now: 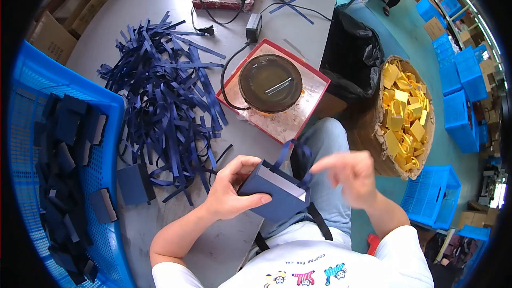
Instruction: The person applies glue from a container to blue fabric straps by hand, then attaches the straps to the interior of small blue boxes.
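My left hand [237, 186] is closed around a small navy blue box [280, 197], thumb on its near face and fingers behind. The box is tilted over my lap, and its open side shows a pale interior. A navy ribbon [285, 152] loops up from its far edge and curves back toward the right end. My right hand [349, 176] is just right of the box, smeared by motion, with the index finger stretched toward the ribbon; I cannot tell whether it grips the ribbon. Another navy box [135, 184] lies on the table left of my left hand.
A heap of navy ribbons [165, 96] covers the table's left. A round pan of murky liquid [270, 84] sits on a red-edged tray [309, 82]. Left is a blue crate [101, 104] of navy boxes; right, a carton of yellow pieces [405, 117] and a black-lined bin [352, 53].
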{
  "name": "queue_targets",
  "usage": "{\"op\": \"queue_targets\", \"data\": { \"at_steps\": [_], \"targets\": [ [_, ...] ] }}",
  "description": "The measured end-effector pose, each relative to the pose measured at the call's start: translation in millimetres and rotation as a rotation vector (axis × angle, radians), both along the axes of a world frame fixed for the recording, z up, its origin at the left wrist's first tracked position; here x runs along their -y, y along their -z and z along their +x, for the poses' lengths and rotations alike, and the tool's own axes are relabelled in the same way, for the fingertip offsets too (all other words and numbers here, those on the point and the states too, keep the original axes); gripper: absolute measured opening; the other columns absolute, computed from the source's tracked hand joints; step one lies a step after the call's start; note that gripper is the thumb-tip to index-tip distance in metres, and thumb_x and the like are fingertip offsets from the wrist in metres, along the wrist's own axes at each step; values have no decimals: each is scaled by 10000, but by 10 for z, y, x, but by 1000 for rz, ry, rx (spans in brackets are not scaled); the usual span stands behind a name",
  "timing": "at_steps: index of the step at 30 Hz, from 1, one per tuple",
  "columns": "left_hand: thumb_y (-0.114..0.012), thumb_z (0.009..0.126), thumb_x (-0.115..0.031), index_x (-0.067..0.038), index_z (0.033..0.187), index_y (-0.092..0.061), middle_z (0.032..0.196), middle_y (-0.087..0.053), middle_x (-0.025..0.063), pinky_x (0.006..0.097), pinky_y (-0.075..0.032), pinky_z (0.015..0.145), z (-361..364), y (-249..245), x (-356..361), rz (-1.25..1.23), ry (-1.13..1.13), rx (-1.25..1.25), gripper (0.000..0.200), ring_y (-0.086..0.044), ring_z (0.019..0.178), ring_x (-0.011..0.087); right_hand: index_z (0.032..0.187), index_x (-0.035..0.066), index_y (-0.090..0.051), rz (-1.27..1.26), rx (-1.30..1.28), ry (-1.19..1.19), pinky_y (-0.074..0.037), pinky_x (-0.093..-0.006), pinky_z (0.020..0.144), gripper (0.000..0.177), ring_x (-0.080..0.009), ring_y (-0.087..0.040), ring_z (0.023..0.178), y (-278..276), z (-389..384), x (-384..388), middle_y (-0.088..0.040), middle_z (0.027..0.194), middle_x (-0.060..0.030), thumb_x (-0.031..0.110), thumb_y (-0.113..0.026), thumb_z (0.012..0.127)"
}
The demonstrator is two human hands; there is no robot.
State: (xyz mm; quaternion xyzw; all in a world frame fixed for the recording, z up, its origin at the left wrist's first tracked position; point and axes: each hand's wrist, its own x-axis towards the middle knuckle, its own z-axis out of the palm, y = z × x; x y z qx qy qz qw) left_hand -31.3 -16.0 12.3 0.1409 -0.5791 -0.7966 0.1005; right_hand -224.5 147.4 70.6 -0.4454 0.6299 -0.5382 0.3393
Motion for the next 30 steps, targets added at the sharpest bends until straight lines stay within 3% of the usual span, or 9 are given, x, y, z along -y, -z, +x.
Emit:
{"op": "queue_targets", "data": {
  "at_steps": [3, 8, 10, 13, 14, 17, 20, 24, 30],
  "targets": [
    [-759, 679, -85, -13, 1129, -445, 1004, -588, 84, 255, -451, 799, -1, 57, -18, -30, -38, -1, 553, -575, 898, 126, 805, 24, -651, 124, -423, -296, -401, -217, 417, 202, -94, -539, 451, -29, 192, -17, -579, 596, -53, 150, -757, 688],
    [-641, 785, -296, -8, 1165, -476, 1212, -480, 145, 352, -374, 923, -26, -23, 135, -217, -121, -225, 503, -456, 1142, 223, 753, 78, -617, 60, -674, -469, -415, -299, 421, 160, -192, -542, 489, 91, 115, -44, -511, 575, -30, 174, -728, 691],
    [-634, 784, -341, -8, 1258, -412, 1266, -441, 166, 393, -338, 968, -27, -80, 214, -289, 56, -244, 620, -428, 1188, 244, 770, 95, -591, 71, -588, -637, -428, -323, 451, 150, -211, -553, 559, 129, 184, -49, -509, 632, -40, 149, -703, 685],
    [-664, 771, -394, -22, 1391, -189, 1379, -317, 151, 410, -271, 1024, -48, 80, -69, 167, 575, -112, 865, -298, 1291, 263, 803, 82, -607, -85, -454, -749, -426, -322, 455, 156, -206, -540, 561, 118, 336, 57, -499, 658, -32, 110, -696, 678],
    [-659, 738, -528, -9, 1365, -255, 1343, -364, 136, 387, -283, 1016, -24, 136, -176, 425, 668, -72, 908, -335, 1258, 233, 817, 75, -622, -150, -383, -727, -425, -313, 457, 165, -203, -536, 550, 90, 359, 114, -503, 653, -30, 103, -698, 674],
    [-643, 667, -648, 9, 1211, -460, 1142, -519, 98, 311, -358, 922, 157, 521, -305, 348, 857, 61, 872, -464, 1071, 169, 816, 50, -655, -157, -189, -820, -449, -271, 485, 113, -192, -570, 558, 5, 352, 267, -568, 661, -44, 122, -689, 736],
    [-665, 731, -539, 23, 1108, -510, 937, -564, 38, 263, -436, 724, 34, 395, -266, 418, 964, -62, 694, -505, 844, 102, 723, -35, -654, -150, 249, -600, -486, -244, 541, 125, -151, -582, 554, 145, 200, 478, -574, 598, -60, 79, -659, 775],
    [-656, 793, -404, 10, 1082, -507, 900, -550, 17, 255, -424, 730, -7, 334, -270, 271, 865, 23, 526, -486, 823, 87, 853, 65, -653, -67, -557, -191, -447, -292, 491, 110, -203, -568, 567, 511, 511, 930, -564, 665, -79, 47, -612, 753],
    [-664, 798, -371, -10, 1084, -503, 903, -546, 13, 248, -411, 751, 19, 310, -242, 322, 852, -72, 488, -484, 830, 86, 915, 61, -616, -32, -891, -172, -452, -342, 493, 212, -267, -572, 571, 888, 755, 1238, -537, 609, -75, 36, -622, 705]
  ]
}}
